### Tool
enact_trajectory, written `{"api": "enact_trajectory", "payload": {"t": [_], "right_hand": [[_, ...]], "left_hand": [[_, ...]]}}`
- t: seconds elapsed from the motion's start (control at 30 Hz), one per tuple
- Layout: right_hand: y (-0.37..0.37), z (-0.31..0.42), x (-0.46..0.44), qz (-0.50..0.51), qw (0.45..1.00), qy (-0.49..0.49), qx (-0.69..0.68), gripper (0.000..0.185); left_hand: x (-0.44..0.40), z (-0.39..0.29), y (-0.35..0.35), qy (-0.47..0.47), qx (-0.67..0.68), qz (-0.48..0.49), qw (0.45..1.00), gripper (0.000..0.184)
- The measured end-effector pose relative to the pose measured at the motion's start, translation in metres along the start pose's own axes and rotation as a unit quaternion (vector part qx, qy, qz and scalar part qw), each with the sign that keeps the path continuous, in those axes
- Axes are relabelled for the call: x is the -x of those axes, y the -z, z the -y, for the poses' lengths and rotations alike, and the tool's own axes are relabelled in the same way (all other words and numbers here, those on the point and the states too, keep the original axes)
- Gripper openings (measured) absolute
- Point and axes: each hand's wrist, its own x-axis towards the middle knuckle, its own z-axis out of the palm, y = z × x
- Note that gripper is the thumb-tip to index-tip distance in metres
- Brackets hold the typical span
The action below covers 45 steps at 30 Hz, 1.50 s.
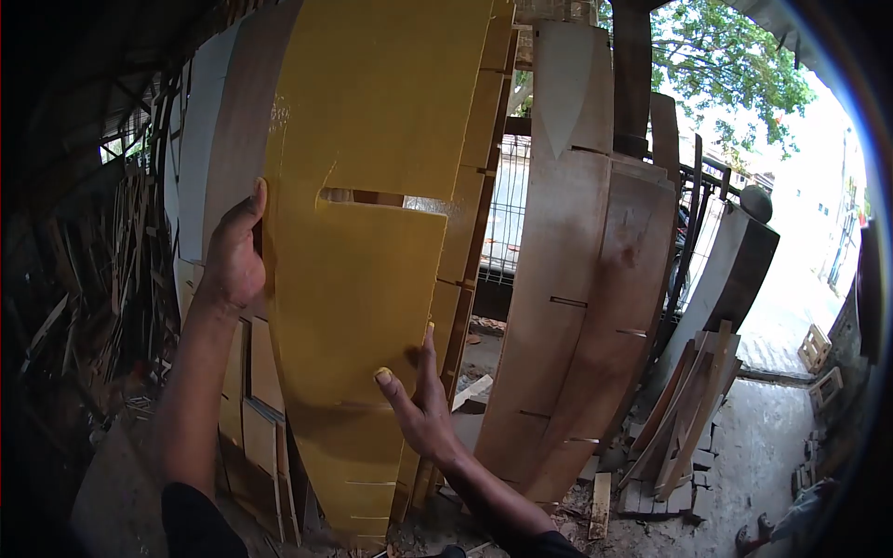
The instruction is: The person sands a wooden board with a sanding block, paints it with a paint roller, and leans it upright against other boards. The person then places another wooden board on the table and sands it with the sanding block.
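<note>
The tall, yellow, wooden-looking panel point(358, 279) could tip if the left hand point(237, 256), whose finger grip I cannot tell, slipped off its left edge, the right hand point(428, 414) having splayed fingers.

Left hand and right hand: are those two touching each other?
Apart. The head view shows a broad stretch of the yellow board between the left hand and the right hand.
</note>
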Motion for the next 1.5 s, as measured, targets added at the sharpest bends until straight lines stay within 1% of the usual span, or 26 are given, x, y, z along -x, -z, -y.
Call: {"api": "enact_trajectory", "payload": {"t": [0.1,0.17,0.2,0.27,0.33,0.4,0.43,0.5,0.53,0.6,0.63,0.67,0.73,0.8,0.87,0.93,1.0,1.07,1.1,1.23,1.3,1.33,1.4,1.43,1.47,1.5], "right_hand": [[-0.018,0.013,-0.003,-0.021,0.999,0.027,-0.010,0.116],[-0.025,0.017,-0.010,-0.035,0.998,0.047,0.033,0.116],[-0.026,0.019,-0.014,-0.028,0.998,0.043,0.034,0.116],[-0.025,0.020,-0.021,0.036,0.995,0.008,0.097,0.115],[-0.030,0.015,-0.023,0.040,0.995,0.028,0.091,0.114],[-0.030,0.013,-0.027,0.006,0.999,0.003,0.036,0.113],[-0.029,0.012,-0.029,-0.008,0.999,0.009,0.035,0.112],[-0.026,0.006,-0.034,-0.014,0.998,0.007,0.060,0.111],[-0.024,0.004,-0.038,-0.023,0.996,0.005,0.084,0.111],[-0.021,0.001,-0.048,-0.011,0.996,0.014,0.087,0.112],[-0.021,0.001,-0.053,-0.006,0.995,-0.004,0.101,0.114],[-0.020,-0.001,-0.058,-0.002,0.993,-0.022,0.115,0.115],[-0.017,-0.031,-0.074,-0.013,0.992,-0.015,0.124,0.117],[-0.011,-0.058,-0.095,-0.025,0.991,-0.002,0.134,0.118],[0.000,-0.076,-0.113,-0.014,0.990,-0.029,0.139,0.119],[0.008,-0.091,-0.127,-0.017,0.990,-0.039,0.132,0.118],[0.014,-0.109,-0.142,-0.017,0.991,-0.050,0.122,0.118],[0.025,-0.130,-0.155,-0.037,0.993,-0.062,0.092,0.115],[0.031,-0.135,-0.160,-0.036,0.993,-0.063,0.090,0.115],[0.054,-0.156,-0.179,-0.020,0.997,-0.059,0.046,0.105],[0.061,-0.168,-0.186,-0.022,0.998,-0.053,0.019,0.096],[0.064,-0.174,-0.189,-0.018,0.998,-0.059,0.016,0.096],[0.071,-0.183,-0.196,-0.025,0.995,-0.070,0.066,0.093],[0.072,-0.188,-0.200,-0.026,0.997,-0.041,0.052,0.092],[0.074,-0.193,-0.202,-0.026,0.997,-0.050,0.058,0.091],[0.075,-0.197,-0.202,-0.030,0.997,-0.041,0.053,0.090]], "left_hand": [[0.001,-0.005,0.019,-0.006,0.001,0.011,1.000,0.051],[0.000,-0.009,0.028,-0.011,0.005,0.006,1.000,0.051],[0.000,-0.011,0.032,-0.016,0.008,0.005,1.000,0.051],[-0.007,-0.004,0.060,-0.017,0.003,-0.004,1.000,0.051],[-0.009,-0.003,0.076,-0.020,-0.011,-0.008,1.000,0.052],[-0.019,0.004,0.072,-0.003,0.013,0.007,1.000,0.051],[-0.023,0.008,0.072,-0.006,0.012,0.003,1.000,0.051],[-0.036,0.016,0.076,0.039,-0.028,0.017,0.999,0.051],[-0.047,0.023,0.087,0.035,-0.028,0.015,0.999,0.051],[-0.072,0.041,0.106,0.037,-0.153,-0.008,0.988,0.049],[-0.071,0.041,0.079,0.055,-0.170,-0.115,0.977,0.044],[-0.075,0.049,0.070,0.054,-0.169,-0.111,0.978,0.044],[-0.090,0.069,0.067,0.075,-0.168,-0.224,0.957,0.044],[-0.116,0.102,0.097,0.077,-0.148,-0.218,0.962,0.046],[-0.143,0.128,0.115,0.081,-0.126,-0.210,0.966,0.049],[-0.146,0.139,0.108,0.103,-0.204,-0.202,0.952,0.057],[-0.147,0.148,0.092,0.117,-0.195,-0.215,0.950,0.060],[-0.161,0.176,0.101,0.137,-0.189,-0.195,0.953,0.063],[-0.175,0.198,0.118,0.147,-0.194,-0.184,0.952,0.069],[-0.191,0.229,0.121,0.172,-0.216,-0.149,0.950,0.069],[-0.188,0.239,0.105,0.119,-0.193,-0.119,0.967,0.063],[-0.193,0.256,0.114,0.125,-0.194,-0.124,0.965,0.063],[-0.207,0.282,0.129,0.094,-0.138,-0.119,0.979,0.058],[-0.204,0.281,0.120,0.103,-0.153,-0.139,0.973,0.057],[-0.216,0.305,0.143,0.100,-0.164,-0.147,0.970,0.052],[-0.213,0.305,0.140,0.117,-0.152,-0.149,0.970,0.050]]}}
